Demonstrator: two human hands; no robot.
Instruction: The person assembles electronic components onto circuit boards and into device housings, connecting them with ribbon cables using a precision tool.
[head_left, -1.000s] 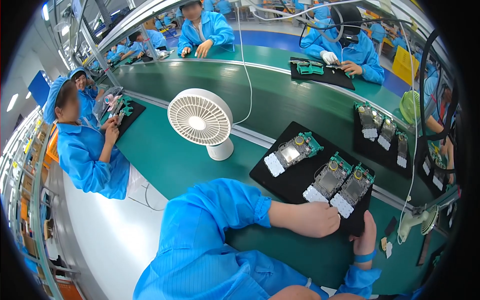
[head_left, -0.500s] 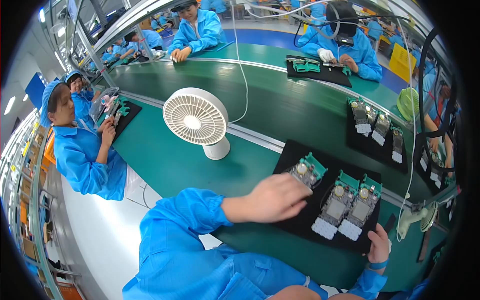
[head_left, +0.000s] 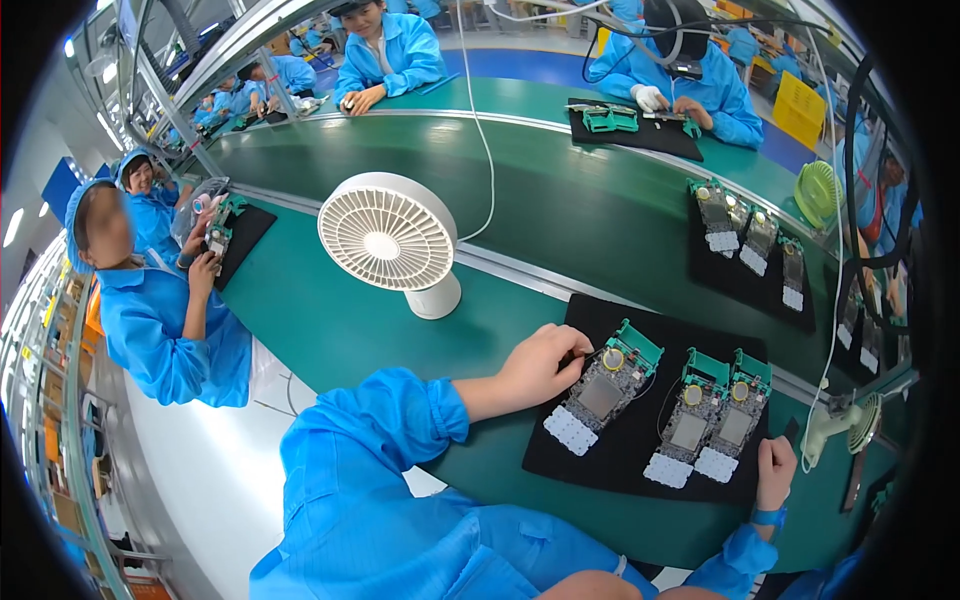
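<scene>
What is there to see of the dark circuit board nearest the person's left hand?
This dark, speckled rectangular circuit board lies slanted on a flat black mat, lower end leftward. A green, plastic-looking bracket caps its upper end, near a round yellowish disc. A grey, metallic-looking square sits mid-board; a white, patterned piece extends from the lower end. The bare left hand is at its upper left edge; contact is unclear.
</scene>
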